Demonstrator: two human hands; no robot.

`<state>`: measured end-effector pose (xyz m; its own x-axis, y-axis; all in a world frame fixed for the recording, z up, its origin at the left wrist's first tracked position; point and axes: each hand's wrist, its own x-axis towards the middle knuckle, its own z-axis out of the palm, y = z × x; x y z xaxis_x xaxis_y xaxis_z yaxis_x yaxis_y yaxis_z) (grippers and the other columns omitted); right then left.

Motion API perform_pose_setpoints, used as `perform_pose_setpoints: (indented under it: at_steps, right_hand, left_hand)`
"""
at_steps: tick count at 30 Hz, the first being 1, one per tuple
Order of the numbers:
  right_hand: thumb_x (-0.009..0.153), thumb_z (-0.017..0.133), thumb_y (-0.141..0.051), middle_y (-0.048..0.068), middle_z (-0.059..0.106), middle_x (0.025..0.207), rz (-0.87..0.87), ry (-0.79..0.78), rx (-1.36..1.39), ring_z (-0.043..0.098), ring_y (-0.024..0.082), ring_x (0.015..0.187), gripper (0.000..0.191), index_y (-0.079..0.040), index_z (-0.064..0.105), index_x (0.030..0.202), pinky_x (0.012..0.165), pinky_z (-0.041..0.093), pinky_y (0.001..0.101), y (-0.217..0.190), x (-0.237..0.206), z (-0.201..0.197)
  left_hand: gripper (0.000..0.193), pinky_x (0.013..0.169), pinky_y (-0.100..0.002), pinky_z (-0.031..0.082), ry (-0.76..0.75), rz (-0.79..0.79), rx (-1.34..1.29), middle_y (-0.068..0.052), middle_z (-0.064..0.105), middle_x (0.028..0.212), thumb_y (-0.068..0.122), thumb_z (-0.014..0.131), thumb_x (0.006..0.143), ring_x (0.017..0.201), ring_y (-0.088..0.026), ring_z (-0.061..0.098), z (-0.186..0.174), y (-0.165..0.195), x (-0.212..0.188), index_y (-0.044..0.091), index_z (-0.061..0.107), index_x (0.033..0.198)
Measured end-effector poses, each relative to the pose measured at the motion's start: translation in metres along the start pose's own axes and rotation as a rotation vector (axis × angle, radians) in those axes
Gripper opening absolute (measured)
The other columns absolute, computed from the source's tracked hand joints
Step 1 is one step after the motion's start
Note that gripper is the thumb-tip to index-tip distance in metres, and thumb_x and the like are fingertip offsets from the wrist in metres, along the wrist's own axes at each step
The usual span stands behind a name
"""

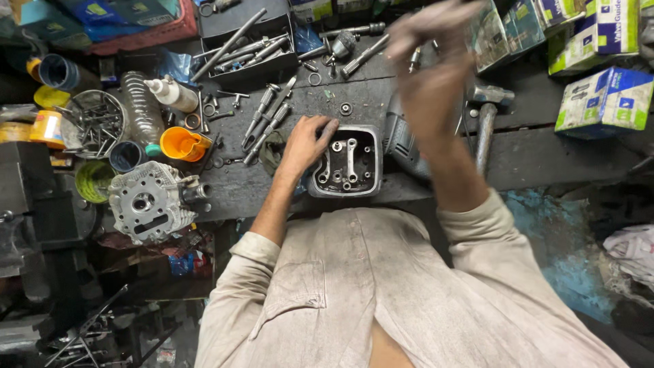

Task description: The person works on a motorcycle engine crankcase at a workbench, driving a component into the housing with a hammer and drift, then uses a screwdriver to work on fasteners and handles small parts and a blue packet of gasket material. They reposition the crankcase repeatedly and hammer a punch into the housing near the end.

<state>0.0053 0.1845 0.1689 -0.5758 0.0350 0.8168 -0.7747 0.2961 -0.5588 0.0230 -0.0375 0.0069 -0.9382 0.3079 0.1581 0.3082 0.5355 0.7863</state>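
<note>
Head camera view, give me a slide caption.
Left hand steadies a metal engine cover on the bench while right hand lifts.

Single view, from a camera worn on the person's head, looking steeply down over the chest and both forearms onto a dark workbench. The far edge of the bench lies toward the top of the frame. The view is close; the raised right hand, probably nearest the lens, is blurred. No second view overlaps.

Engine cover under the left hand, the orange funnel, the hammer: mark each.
engine cover [351, 163], head view, on a rocker arm inside.
orange funnel [178, 143], head view, on its wide mouth.
hammer [485, 133], head view, on its handle.
</note>
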Motion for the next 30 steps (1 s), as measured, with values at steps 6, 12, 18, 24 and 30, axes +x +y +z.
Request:
perform_pose_setpoints:
  at_steps: [6, 12, 18, 24, 30]
  right_hand:
    - [0.115, 0.065, -0.004, 0.004, 0.053, 0.084, 0.135, 0.111, 0.019, 0.049, 0.009, 0.065, 0.022, -0.004, 0.05, 0.131, 0.059, 0.041, 0.0246, -0.015, 0.034, -0.06]
    - [0.115, 0.066, -0.006, 0.003, 0.06, 0.085, 0.33, -0.015, 0.07, 0.058, 0.007, 0.066, 0.024, -0.005, 0.05, 0.132, 0.061, 0.051, 0.0239, -0.003, 0.008, -0.087]
    - [0.118, 0.068, -0.007, 0.004, 0.06, 0.086, 0.506, -0.058, 0.137, 0.059, 0.008, 0.066, 0.017, -0.005, 0.053, 0.125, 0.059, 0.052, 0.0228, 0.009, -0.017, -0.108]
    - [0.11, 0.072, -0.01, 0.003, 0.066, 0.095, 0.779, -0.261, 0.17, 0.068, 0.009, 0.079, 0.019, -0.006, 0.053, 0.11, 0.072, 0.056, 0.0252, 0.008, -0.061, -0.072]
    - [0.096, 0.078, -0.009, 0.002, 0.065, 0.096, 1.003, -0.439, 0.331, 0.067, 0.008, 0.089, 0.023, -0.004, 0.056, 0.101, 0.079, 0.055, 0.0232, 0.013, -0.155, -0.014]
  left_hand:
    - [0.064, 0.088, -0.042, 0.05, -0.216, -0.115, -0.01, -0.018, 0.065, 0.105, 0.049, 0.081, 0.078, 0.1, -0.034, 0.063, -0.022, 0.027, 0.017, 0.012, 0.067, 0.128]
    - [0.065, 0.092, -0.043, 0.051, -0.008, 0.005, -0.054, -0.009, 0.064, 0.109, 0.045, 0.087, 0.072, 0.104, -0.029, 0.063, -0.031, 0.073, 0.01, 0.012, 0.061, 0.122]
    - [0.029, 0.114, -0.046, 0.038, 0.083, 0.72, 0.505, 0.005, 0.065, 0.116, 0.024, 0.077, 0.087, 0.124, -0.018, 0.055, -0.021, 0.088, -0.069, 0.023, 0.07, 0.116]
    - [0.025, 0.115, -0.049, 0.034, 0.172, 0.598, 0.554, 0.006, 0.068, 0.119, 0.025, 0.073, 0.086, 0.123, -0.016, 0.054, 0.01, 0.063, -0.154, 0.027, 0.074, 0.111]
    - [0.022, 0.114, -0.048, 0.031, 0.317, 0.339, 0.582, 0.008, 0.069, 0.119, 0.024, 0.072, 0.087, 0.122, -0.017, 0.055, 0.051, 0.05, -0.224, 0.028, 0.076, 0.109]
